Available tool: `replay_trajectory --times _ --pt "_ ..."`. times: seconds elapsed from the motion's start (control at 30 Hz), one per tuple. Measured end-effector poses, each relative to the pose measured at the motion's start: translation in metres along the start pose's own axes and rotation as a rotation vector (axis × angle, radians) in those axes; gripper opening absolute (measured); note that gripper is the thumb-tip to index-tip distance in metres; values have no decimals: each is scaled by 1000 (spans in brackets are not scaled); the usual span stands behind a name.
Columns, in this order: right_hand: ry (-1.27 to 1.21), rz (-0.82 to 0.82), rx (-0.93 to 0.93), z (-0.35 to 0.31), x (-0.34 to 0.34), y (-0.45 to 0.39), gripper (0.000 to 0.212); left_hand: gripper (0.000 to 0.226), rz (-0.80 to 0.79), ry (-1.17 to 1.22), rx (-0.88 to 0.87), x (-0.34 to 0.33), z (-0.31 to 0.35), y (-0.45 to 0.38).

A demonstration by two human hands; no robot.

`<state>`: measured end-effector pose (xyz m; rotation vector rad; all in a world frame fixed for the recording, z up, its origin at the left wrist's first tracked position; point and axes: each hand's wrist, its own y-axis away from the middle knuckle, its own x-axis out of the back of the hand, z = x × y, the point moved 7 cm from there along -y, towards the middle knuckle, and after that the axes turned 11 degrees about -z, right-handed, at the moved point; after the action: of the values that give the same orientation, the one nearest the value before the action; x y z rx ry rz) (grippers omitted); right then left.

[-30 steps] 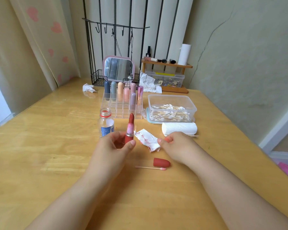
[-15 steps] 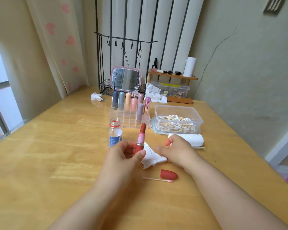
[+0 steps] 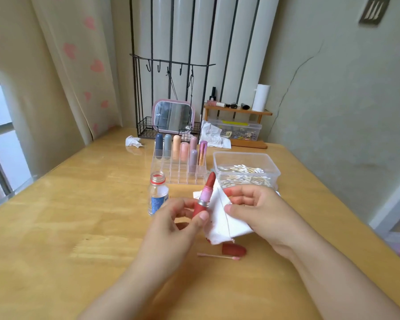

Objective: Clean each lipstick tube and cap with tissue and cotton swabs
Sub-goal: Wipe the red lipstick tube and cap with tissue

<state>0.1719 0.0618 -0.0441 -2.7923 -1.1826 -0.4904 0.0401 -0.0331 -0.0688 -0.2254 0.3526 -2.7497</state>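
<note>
Red lipstick tube (image 3: 204, 197) stands near-upright, tip leaning right.

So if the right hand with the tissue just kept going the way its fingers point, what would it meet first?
The right hand points left, toward the open lipstick held upright by the left hand. The tissue would probably press against the lipstick tube first; it already looks very close or touching, though depth is unclear.

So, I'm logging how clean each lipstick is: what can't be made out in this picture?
All in the head view:
- Lower tube of the open lipstick: covered by the left hand.
- Stains on the tissue: partly hidden by its folds and the right hand.
- Bottle label: too small to read.
- Capped lipsticks in the clear organizer: too far to judge.
</note>
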Motion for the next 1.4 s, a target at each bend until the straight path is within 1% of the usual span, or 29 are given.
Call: replay_trajectory --times 0.03,0.1,0.17,0.23,0.3,0.37,0.43,0.5,0.57,0.6,0.67,0.77,0.87,1.0,1.07,1.1,1.17,1.23,1.3,1.4 --pt "-30 -36 3 -1 -3 6 22 7 -8 25 -1 -1 -1 1" --pt "-84 -100 1 -1 -12 16 22 19 -55 129 20 -4 -4 1" --pt "-133 -125 -7 1 -16 23 27 32 -152 307 57 -10 -6 2" --pt "-258 -142 -12 6 -17 27 28 41 -214 370 73 -16 -7 4" --pt "-336 -157 -1 9 -19 31 25 39 -205 353 76 -17 -7 5" --pt "-326 -179 18 12 -23 32 19 32 -203 339 87 -19 -10 5" --pt "-258 -112 33 17 -22 31 16 30 -225 329 96 -22 -11 6" --pt "-87 52 54 19 -11 31 8 26 -215 285 78 -22 -8 7" --pt "1 157 58 18 0 33 6 23 -150 185 51 -18 -5 6" --pt "9 166 52 17 3 34 8 20 -115 139 44 -16 -4 6" --pt "5 112 44 16 3 35 11 16 -112 64 23 -17 0 7" --pt "-22 15 49 13 -5 36 14 16 -179 -2 -8 -24 1 9" --pt "-185 -56 44 10 -9 38 16 17 -227 -29 -35 -29 2 10" --pt "-360 -186 19 3 -15 42 18 20 -232 -44 -64 -31 7 12" --pt "-434 -234 24 1 -18 44 14 25 -237 -39 -72 -32 8 12" --pt "-460 -253 33 0 -20 44 11 23 -235 -26 -70 -32 8 12" --pt "-540 -274 39 1 -22 42 24 15 -226 23 -63 -30 8 12" --pt "-661 -275 41 6 -22 38 32 14 -212 55 -60 -29 9 13" --pt "-657 -262 89 6 -22 35 22 12 -206 82 -57 -29 12 13" --pt "-440 -210 142 10 -23 31 17 13 -203 73 -69 -29 14 13"
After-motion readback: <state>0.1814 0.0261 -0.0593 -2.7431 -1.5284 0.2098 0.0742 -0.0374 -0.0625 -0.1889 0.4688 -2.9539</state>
